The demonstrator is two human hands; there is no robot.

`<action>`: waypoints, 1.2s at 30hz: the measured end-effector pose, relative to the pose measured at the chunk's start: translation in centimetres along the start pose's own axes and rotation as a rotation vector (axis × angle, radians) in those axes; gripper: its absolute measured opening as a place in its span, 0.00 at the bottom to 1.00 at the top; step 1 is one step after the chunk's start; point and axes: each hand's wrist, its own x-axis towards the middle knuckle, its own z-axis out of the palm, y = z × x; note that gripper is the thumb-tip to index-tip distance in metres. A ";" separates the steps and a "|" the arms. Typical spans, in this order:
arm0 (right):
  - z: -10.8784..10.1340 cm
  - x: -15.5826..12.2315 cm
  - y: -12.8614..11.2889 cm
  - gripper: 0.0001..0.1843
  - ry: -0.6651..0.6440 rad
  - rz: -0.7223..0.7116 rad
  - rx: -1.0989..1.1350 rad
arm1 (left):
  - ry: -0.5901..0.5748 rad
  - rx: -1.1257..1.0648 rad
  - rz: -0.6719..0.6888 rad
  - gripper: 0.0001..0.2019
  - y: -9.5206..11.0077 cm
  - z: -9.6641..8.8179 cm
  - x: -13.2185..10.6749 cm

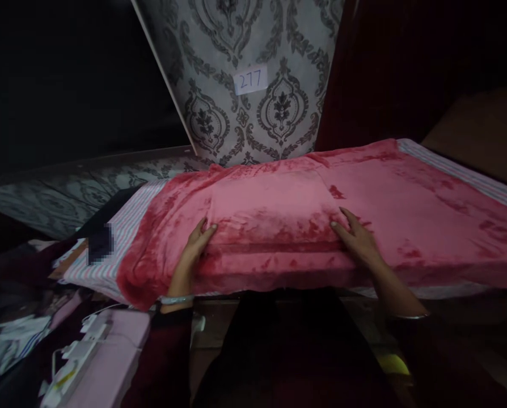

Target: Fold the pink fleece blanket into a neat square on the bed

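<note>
A pink-red plush blanket lies spread across a long surface. On it is a smooth folded plush piece in the same pink, with a fold line along its near side. My left hand rests at the left end of this folded piece, thumb and forefinger apart. At its right end, my right hand touches the plush in the same way, thumb and forefinger spread. The other fingers of both hands are mostly hidden. Both palms face inward across the folded piece.
Striped cloth shows under the blanket at both ends. At lower left, a white power strip with cables lies on a pink surface, beside heaped clothes. A patterned wall with a paper marked 277 stands behind.
</note>
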 end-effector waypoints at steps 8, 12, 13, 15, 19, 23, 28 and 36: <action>-0.3 -0.6 0.9 0.39 0.005 -0.101 0.051 | -0.041 -0.256 -0.089 0.41 -1.2 -0.2 -0.8; -0.5 -0.6 1.1 0.39 0.031 -0.130 0.009 | -0.065 -0.185 0.006 0.38 -1.4 -0.7 -1.1; -0.5 -0.7 1.2 0.39 0.037 -0.127 -0.001 | -0.077 -0.160 0.016 0.39 -1.5 -0.8 -1.1; -0.5 -0.8 1.4 0.40 0.042 -0.116 -0.012 | -0.093 -0.098 0.024 0.41 -1.9 -1.0 -1.1; -0.6 -1.2 1.8 0.40 0.036 -0.116 -0.027 | 0.044 0.164 0.160 0.37 -2.6 -1.4 -1.4; -1.0 -1.9 0.4 0.36 0.150 -0.257 -0.079 | 0.211 0.544 0.468 0.29 -1.9 -0.9 -2.8; -0.7 -2.8 -3.4 0.32 0.202 -0.579 -0.285 | 0.016 0.907 0.791 0.31 0.1 1.7 -4.3; 1.5 -2.4 -0.4 0.33 -0.121 -0.666 -0.393 | -0.205 1.012 0.716 0.37 -2.5 2.7 -3.1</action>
